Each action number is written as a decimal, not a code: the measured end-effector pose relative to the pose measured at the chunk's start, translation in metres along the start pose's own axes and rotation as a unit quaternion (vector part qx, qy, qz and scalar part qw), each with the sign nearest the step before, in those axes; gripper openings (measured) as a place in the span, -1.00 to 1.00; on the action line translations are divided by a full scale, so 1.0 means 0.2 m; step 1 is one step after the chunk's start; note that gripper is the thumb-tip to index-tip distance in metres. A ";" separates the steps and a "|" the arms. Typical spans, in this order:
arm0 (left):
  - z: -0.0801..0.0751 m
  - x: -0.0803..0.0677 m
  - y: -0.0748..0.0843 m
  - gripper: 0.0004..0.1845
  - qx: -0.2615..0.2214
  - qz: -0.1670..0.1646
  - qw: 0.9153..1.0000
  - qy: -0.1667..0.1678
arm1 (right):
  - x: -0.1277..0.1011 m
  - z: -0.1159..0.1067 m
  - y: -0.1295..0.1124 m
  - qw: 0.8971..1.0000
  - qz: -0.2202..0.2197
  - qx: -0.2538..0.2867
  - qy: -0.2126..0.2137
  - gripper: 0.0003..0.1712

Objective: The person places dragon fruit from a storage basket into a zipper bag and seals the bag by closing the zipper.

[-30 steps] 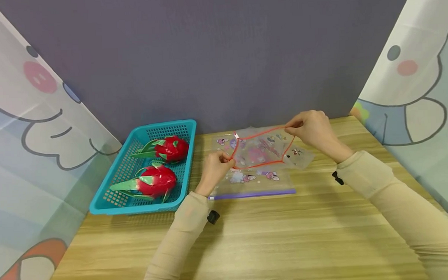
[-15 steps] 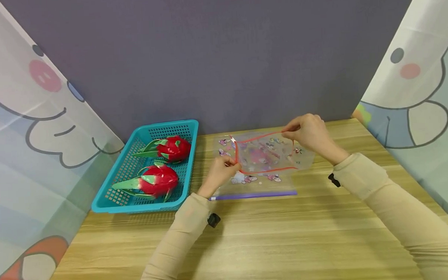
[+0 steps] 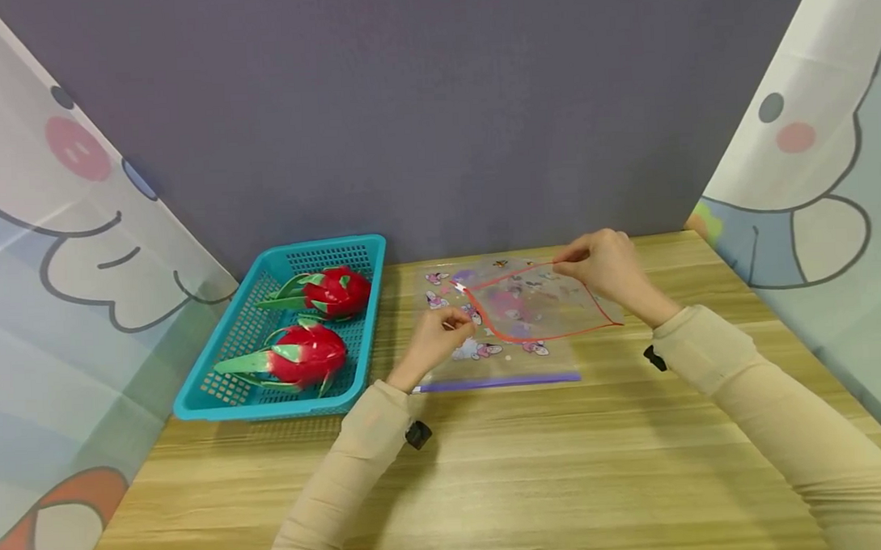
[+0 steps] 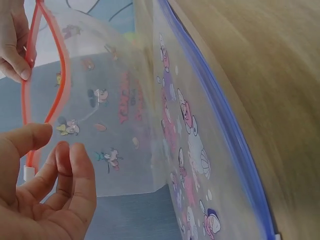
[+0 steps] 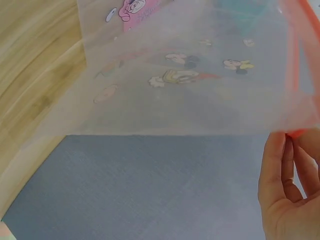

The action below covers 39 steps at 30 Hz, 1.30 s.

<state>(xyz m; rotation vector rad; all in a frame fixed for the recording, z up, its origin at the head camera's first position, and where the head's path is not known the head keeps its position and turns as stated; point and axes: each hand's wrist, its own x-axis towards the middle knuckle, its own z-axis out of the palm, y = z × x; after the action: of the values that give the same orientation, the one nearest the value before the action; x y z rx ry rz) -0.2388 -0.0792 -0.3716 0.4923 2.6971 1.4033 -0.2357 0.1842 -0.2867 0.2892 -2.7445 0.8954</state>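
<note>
A translucent zip bag (image 3: 536, 300) with an open red-edged mouth and printed cartoon figures hangs from my right hand (image 3: 604, 269). Thumb and fingers of that hand pinch its red rim, as the right wrist view also shows. My left hand (image 3: 435, 340) is beside the bag's left corner, holding nothing; in the left wrist view a gap shows between its thumb and fingers (image 4: 82, 175). Close to that thumb is the white zip slider (image 4: 29, 173) on the red edge. Underneath, a second clear printed bag (image 3: 444, 364) with a purple zip (image 3: 502, 382) lies flat on the table.
To the left stands a turquoise perforated basket (image 3: 378, 309) with two red dragon fruits, one (image 3: 339, 291) behind the other (image 3: 315, 352). The wooden table (image 3: 535, 474) meets a grey wall (image 3: 435, 121) at the back. Cartoon-printed sheets (image 3: 39, 265) hang at both sides.
My left hand has let go of the red rim and its fingers have parted. The bag's near rim has swung right, while my right hand keeps its pinch.
</note>
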 end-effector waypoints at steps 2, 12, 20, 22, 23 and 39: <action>0.00 -0.02 0.00 -0.87 0.010 0.004 1.000 -0.004 | 0.00 0.00 0.00 1.000 -0.001 0.001 0.001 -0.85; -0.09 -0.24 0.05 -0.84 0.074 0.039 0.996 -0.012 | -0.02 0.00 0.05 1.000 -0.011 0.023 0.011 -0.84; -0.23 -0.43 0.05 -0.86 0.085 0.085 0.993 0.022 | -0.01 0.00 0.11 0.995 0.048 0.087 0.012 -0.77; -0.28 -0.47 0.03 -0.87 0.078 0.110 0.990 0.030 | -0.01 0.01 0.12 0.994 0.053 0.093 0.011 -0.76; -0.30 -0.49 0.02 -0.87 0.077 0.125 0.989 0.035 | -0.01 0.01 0.12 0.994 0.054 0.094 0.010 -0.75; -0.80 -0.49 -0.19 -0.79 0.228 0.232 0.942 0.079 | -0.02 0.00 0.13 0.996 0.020 0.090 0.014 -0.79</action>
<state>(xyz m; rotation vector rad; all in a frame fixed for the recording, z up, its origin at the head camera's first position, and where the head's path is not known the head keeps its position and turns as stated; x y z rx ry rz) -0.1874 -0.2565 -0.3179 1.1597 3.1900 0.8880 -0.2378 0.2058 -0.3023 0.2532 -2.6570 1.1503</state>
